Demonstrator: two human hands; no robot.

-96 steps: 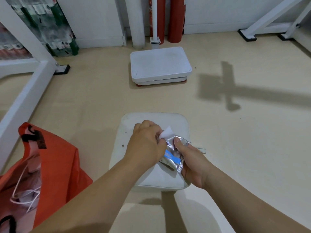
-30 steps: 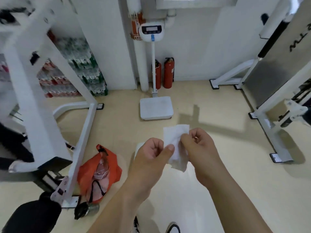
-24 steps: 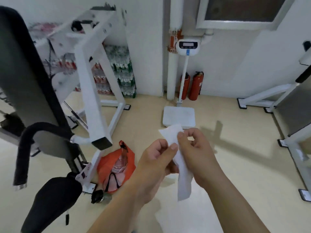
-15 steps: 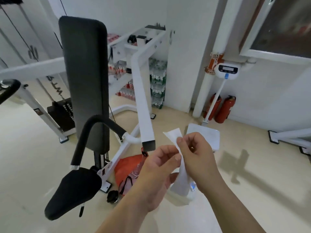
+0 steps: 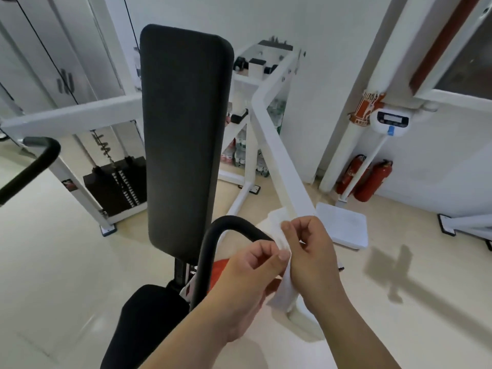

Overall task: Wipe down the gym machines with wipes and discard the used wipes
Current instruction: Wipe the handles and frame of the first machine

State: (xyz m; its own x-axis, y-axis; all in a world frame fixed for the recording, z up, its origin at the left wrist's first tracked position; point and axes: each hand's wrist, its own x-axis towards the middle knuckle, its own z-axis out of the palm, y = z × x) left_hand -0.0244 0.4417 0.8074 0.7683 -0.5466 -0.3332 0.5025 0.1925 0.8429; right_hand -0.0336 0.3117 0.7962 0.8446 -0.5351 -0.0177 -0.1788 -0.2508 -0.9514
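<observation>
Colour key as I read it: white wipe at centre; black back pad at 11 o'clock; black seat at 7; white frame bar at 12; red fire extinguishers at 2; orange bag near centre; cream floor, unpatterned.

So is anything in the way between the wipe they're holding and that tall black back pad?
Partly. A curved black handle bar rises between the wipe, pinched by the left hand and right hand, and the lower end of the back pad. Above the bar, nothing visible blocks the pad.
</observation>
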